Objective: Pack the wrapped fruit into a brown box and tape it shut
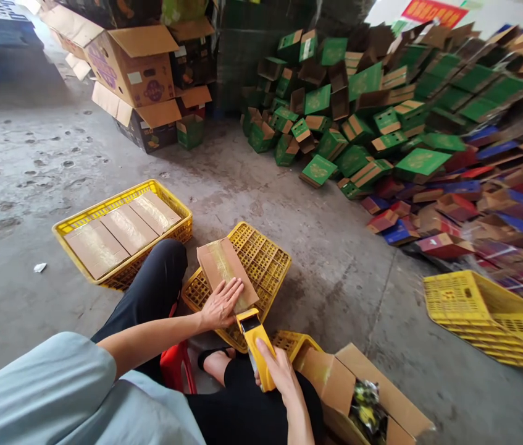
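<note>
A small brown cardboard box (217,262) with clear tape along its top rests on an upturned yellow plastic crate (270,259). My left hand (221,304) lies flat on the box, fingers stretched out over the tape near its closer end. In my right hand (277,366) is a yellow tape dispenser (261,358), gripped by its body. The dispenser's head is at the near end of the box; whether it touches the cardboard I cannot tell. Left of my knee, a yellow basket (184,230) holds 3 taped boxes (129,227) side by side.
Beside my right leg stands an open carton (395,402) with dark, shiny packets (367,405) inside. Another yellow crate (456,300) is on the floor at right. Green boxes (319,168) and red and blue boxes (456,207) lie heaped behind. Large cartons (141,68) are stacked at back left.
</note>
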